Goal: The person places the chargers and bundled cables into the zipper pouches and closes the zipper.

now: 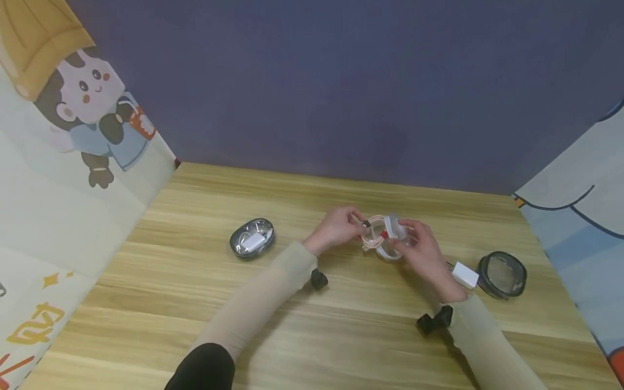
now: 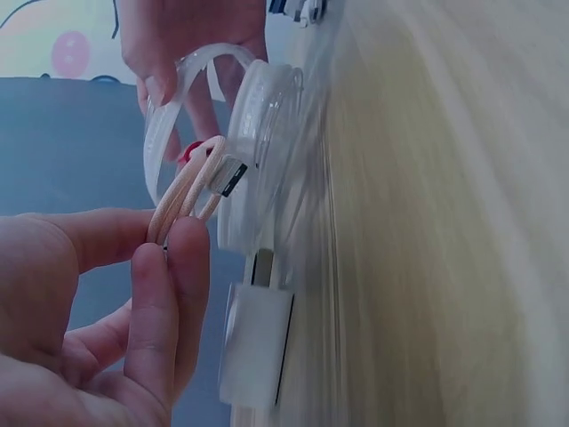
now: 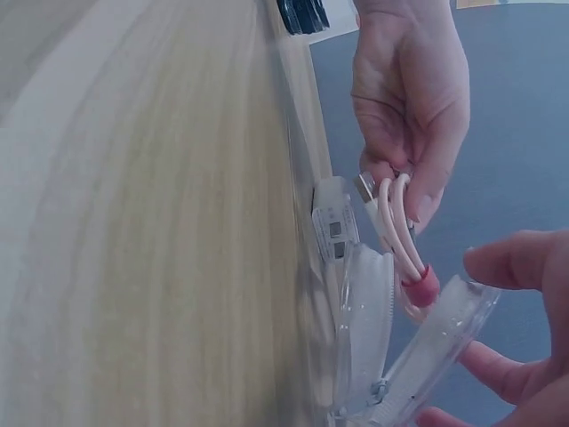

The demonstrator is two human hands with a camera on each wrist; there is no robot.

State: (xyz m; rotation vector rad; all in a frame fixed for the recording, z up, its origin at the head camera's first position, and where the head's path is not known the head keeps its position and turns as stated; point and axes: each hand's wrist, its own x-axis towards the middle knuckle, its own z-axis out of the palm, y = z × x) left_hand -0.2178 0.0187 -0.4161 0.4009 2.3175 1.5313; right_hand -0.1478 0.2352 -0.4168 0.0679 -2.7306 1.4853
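Your left hand point(image 1: 338, 225) pinches the coiled cable point(image 2: 180, 197) at the case's point(image 3: 364, 329) mouth; your right point(image 1: 421, 252) grips the case's lid point(image 3: 437, 356). Hold that lid wide, loops bunched, clear of the zip point(image 3: 380, 389).

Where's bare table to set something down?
Bare table between left sleeve and right sleeve; also a back strip between left dark case and wall. Crowded: between left hand and right hand, with pink cable and clear case; right of those, white charger beside right dark case.
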